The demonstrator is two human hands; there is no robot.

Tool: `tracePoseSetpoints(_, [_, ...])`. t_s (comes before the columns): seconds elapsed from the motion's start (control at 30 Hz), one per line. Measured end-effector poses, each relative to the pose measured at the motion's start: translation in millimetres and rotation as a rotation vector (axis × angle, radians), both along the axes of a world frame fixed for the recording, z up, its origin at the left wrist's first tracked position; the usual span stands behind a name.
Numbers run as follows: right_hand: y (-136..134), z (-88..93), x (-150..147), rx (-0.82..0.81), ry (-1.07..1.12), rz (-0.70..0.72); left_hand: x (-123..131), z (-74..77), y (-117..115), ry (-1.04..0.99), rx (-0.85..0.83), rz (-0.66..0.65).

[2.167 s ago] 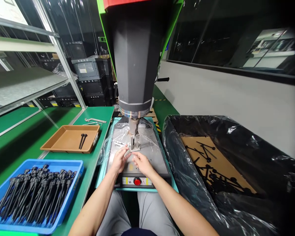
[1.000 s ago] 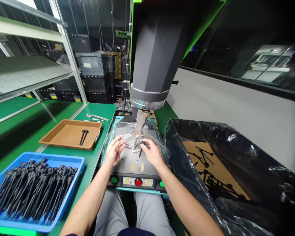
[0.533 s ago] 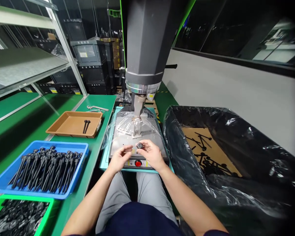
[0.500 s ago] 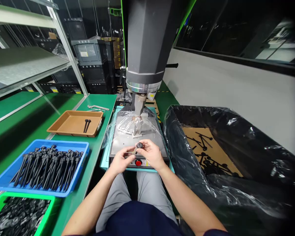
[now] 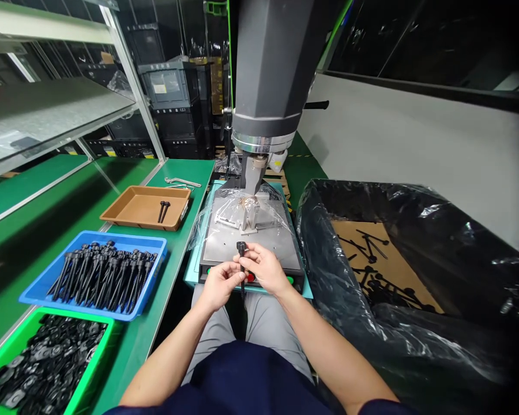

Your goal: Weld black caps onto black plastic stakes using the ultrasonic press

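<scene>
Between my two hands a black plastic stake-like part (image 5: 241,249) stands upright, with its wide round head at the top and its thin shaft pointing down. My left hand (image 5: 221,283) is closed on the lower shaft. Just under the head, the fingers of my right hand (image 5: 263,267) pinch the same part. Both hands are over the front edge of the press machine's grey base plate (image 5: 225,245), close to a red button (image 5: 251,277). Behind them the metal fixture (image 5: 249,214) sits beneath the machine's horn (image 5: 254,174), partly covered with clear plastic film.
On the green bench to the left are a blue tray (image 5: 30,294) of similar black parts, a green bin (image 5: 106,340) of small black pieces, a brown tray (image 5: 130,204) holding two parts, and a wrench (image 5: 184,182). At right stands a black-lined box (image 5: 324,271) with black parts on cardboard.
The black part has turned from head facing me to upright, its shaft now showing below my hands. The whole view has shifted slightly, so the surroundings sit further right.
</scene>
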State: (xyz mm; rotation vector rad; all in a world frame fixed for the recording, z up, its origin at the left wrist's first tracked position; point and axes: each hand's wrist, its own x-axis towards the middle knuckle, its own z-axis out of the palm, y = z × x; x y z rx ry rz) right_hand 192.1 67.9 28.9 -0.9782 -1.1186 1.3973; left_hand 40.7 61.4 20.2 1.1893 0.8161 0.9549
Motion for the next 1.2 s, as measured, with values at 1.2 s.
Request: tracePoseSetpoints(1.2, [-1.9,-23.3,-66.5,0.395,-0.532,-0.003,-113.8,-0.6,-32.5,0.450,0.241,0.397])
